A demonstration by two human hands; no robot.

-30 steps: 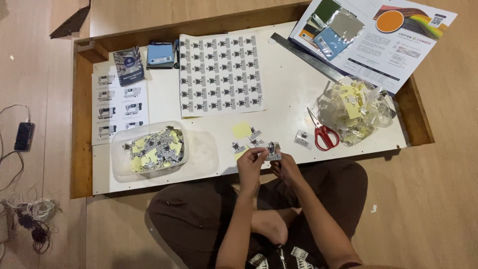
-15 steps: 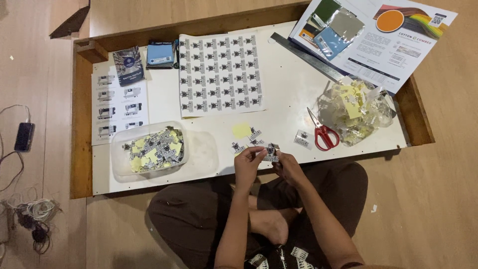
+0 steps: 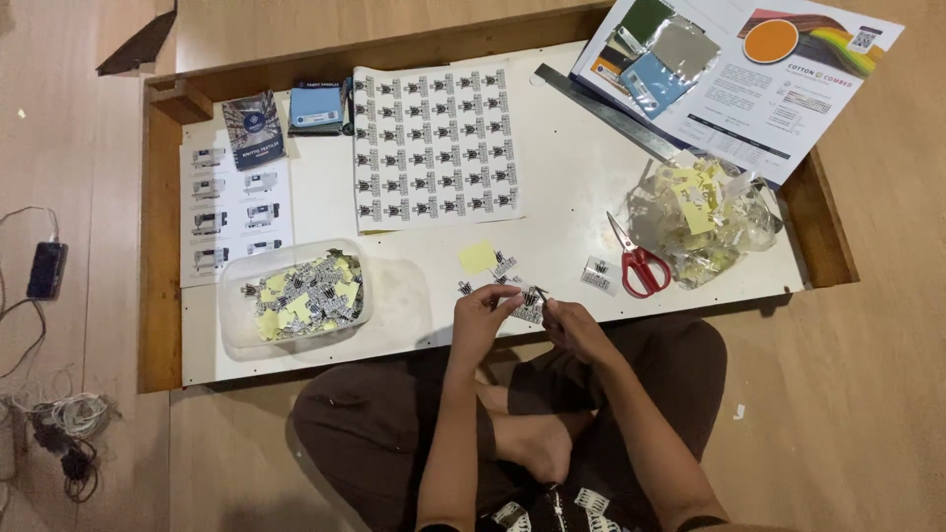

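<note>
Both hands meet at the near edge of a white tabletop (image 3: 572, 177). My left hand (image 3: 480, 320) and my right hand (image 3: 574, 327) pinch a small printed sticker piece (image 3: 527, 307) between their fingertips. Just beyond the hands lie a few loose cut stickers (image 3: 503, 266) and a small yellow backing slip (image 3: 478, 258). A large sheet of printed stickers (image 3: 434, 148) lies further back. Red-handled scissors (image 3: 636, 258) rest to the right of my hands.
A clear plastic tub (image 3: 296, 296) of cut stickers and yellow slips sits at left. A clear bag (image 3: 700, 212) of yellow scraps lies at right, with a metal ruler (image 3: 616, 113) and brochure (image 3: 749, 69) behind. A phone on a cable (image 3: 46, 270) lies on the floor.
My hands have stayed at the table's near edge, shifting only slightly while working the small sticker piece between the fingers.
</note>
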